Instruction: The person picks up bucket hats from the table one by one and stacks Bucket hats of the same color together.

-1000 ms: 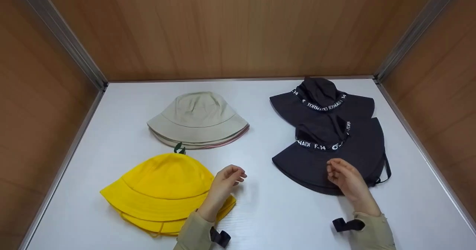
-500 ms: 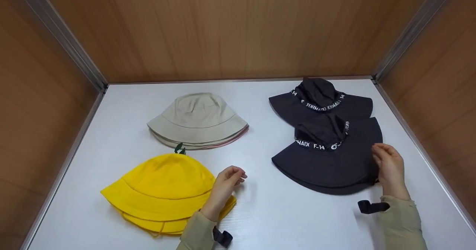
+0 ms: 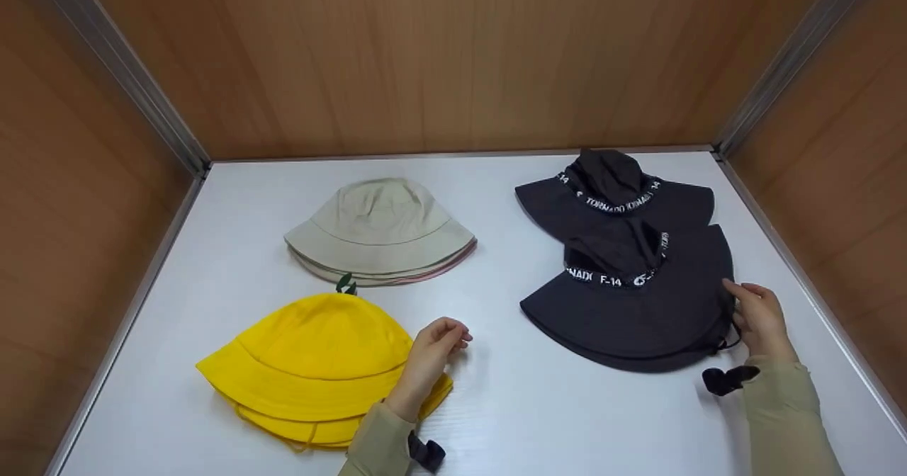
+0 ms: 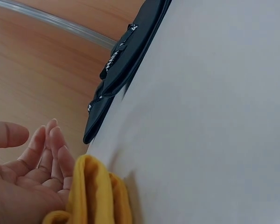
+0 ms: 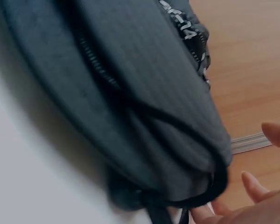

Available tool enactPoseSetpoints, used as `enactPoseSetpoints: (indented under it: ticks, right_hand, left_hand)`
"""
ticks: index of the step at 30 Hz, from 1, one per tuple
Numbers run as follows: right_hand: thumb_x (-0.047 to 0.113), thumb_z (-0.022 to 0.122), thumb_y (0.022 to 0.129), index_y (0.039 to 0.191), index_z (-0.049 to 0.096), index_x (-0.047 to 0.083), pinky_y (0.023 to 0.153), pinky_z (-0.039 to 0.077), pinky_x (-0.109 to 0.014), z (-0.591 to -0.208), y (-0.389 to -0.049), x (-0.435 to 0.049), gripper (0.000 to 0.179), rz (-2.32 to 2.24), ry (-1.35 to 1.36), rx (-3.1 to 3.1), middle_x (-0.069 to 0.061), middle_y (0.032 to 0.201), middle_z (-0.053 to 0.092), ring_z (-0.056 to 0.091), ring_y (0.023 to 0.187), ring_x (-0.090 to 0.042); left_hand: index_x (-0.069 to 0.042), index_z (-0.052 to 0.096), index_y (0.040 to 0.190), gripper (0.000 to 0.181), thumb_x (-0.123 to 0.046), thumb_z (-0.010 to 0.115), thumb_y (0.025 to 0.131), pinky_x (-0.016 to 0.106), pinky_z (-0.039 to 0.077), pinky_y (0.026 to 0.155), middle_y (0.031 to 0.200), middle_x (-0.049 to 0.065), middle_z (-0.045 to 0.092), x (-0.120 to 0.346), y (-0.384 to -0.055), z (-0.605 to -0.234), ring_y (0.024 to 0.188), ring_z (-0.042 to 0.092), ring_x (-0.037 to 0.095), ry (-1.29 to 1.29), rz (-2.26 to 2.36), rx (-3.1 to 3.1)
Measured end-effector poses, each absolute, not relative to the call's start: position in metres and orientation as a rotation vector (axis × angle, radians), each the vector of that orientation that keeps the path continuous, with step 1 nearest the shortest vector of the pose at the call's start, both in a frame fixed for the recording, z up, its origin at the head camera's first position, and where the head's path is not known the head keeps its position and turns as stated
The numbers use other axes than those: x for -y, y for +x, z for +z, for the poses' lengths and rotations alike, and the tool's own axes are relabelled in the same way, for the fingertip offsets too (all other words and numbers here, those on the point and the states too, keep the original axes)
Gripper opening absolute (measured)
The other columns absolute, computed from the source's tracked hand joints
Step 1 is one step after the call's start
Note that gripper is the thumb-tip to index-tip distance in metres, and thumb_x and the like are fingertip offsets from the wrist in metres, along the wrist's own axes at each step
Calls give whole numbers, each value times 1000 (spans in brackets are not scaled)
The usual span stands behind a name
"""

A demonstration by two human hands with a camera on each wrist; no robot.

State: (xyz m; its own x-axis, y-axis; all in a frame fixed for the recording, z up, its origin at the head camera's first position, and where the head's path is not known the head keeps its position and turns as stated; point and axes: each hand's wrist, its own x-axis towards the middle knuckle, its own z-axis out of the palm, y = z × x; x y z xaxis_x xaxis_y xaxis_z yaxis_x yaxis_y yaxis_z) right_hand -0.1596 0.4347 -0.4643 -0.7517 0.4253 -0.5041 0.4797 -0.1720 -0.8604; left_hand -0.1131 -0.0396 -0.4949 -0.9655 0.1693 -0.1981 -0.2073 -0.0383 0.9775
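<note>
A dark bucket hat [image 3: 616, 320] with a white-lettered band lies at the front right, overlapping another dark hat [image 3: 680, 200] behind it. My right hand [image 3: 764, 320] is at the front hat's right edge, beside its black cord [image 5: 177, 126]. In the right wrist view, thumb and fingers stand apart, some fingertips partly hidden by the brim; contact is hard to tell. My left hand [image 3: 431, 355] hovers over the right end of a yellow bucket hat [image 3: 322, 341], fingers loosely bent and holding nothing. The left wrist view shows a fold of yellow fabric [image 4: 95, 191] close to the palm.
A beige bucket hat [image 3: 382, 221], with more brims layered under it, lies at the back left. Green leaves [image 3: 346, 283] top the yellow hat. The white table [image 3: 496, 419] is enclosed by wooden panels [image 3: 453, 58] at the back and sides.
My right hand has moved right, from over the dark hat's front brim to beside its right edge. The left hand stays nearly still, and the hats lie as before.
</note>
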Motion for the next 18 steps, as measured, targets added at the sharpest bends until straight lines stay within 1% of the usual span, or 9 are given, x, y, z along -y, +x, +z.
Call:
enactPoseSetpoints:
  ticks: [2,3,5,6,8,9,13,15,18]
  right_hand:
    - [40,65,86,137,27,22,82,40,-14,-465,-159,-434,66,-2055,1091,-1983,6,112,52,55,93,-1]
    - [40,65,86,143,21,20,83,40,-15,-466,-160,-433,75,-2042,1104,-1983,6,113,50,54,92,-1]
    - [41,63,87,151,6,16,81,41,-15,-469,-161,-432,89,-2022,1115,-1991,6,110,52,55,90,-2]
    - [39,63,87,151,4,14,73,40,-16,-470,-162,-432,91,-2019,1118,-1999,7,97,52,51,73,-1]
    - [39,63,87,152,3,11,64,36,-17,-475,-163,-432,93,-1992,1116,-2011,12,83,41,37,60,0]
    - [38,64,87,152,3,9,65,38,-16,-477,-164,-432,94,-1988,1105,-2010,9,85,45,40,60,-1]
    - [40,66,86,152,5,9,88,40,-16,-485,-165,-434,95,-1992,984,-1930,9,114,45,46,95,1]
    - [35,68,86,152,10,13,89,42,-15,-487,-166,-434,91,-2075,933,-1824,13,111,52,50,96,3]
    - [29,68,87,151,10,16,78,47,-13,-487,-167,-435,87,-2177,850,-1684,21,87,56,55,83,6]
  left_hand:
    - [8,57,102,25,-16,50,98,27,48,81,90,6,63,40,-113,-496,86,58,21,-51,2093,-1982]
    - [8,57,102,25,-15,50,98,26,48,80,89,5,63,40,-113,-496,86,58,20,-57,2091,-1983]
    - [8,57,102,25,-15,50,98,26,48,80,89,5,63,41,-113,-497,85,58,19,-65,2084,-1990]
    - [8,57,103,25,-15,50,98,26,48,79,89,4,63,41,-113,-497,85,58,19,-70,2081,-1990]
    - [8,57,103,25,-15,50,98,25,48,79,89,4,62,42,-114,-498,85,58,20,-78,2077,-1991]
    - [8,57,103,25,-15,50,97,25,48,79,89,4,62,42,-114,-498,85,58,20,-78,2073,-1994]
    - [7,57,102,24,-15,49,97,26,49,79,90,4,63,42,-115,-499,86,58,21,-71,2068,-1998]
    - [7,58,102,23,-15,49,97,26,49,80,90,5,63,42,-115,-500,87,59,22,-69,2068,-1998]
    - [7,57,102,23,-15,49,97,27,48,80,90,5,63,43,-115,-500,87,59,22,-77,2074,-1991]
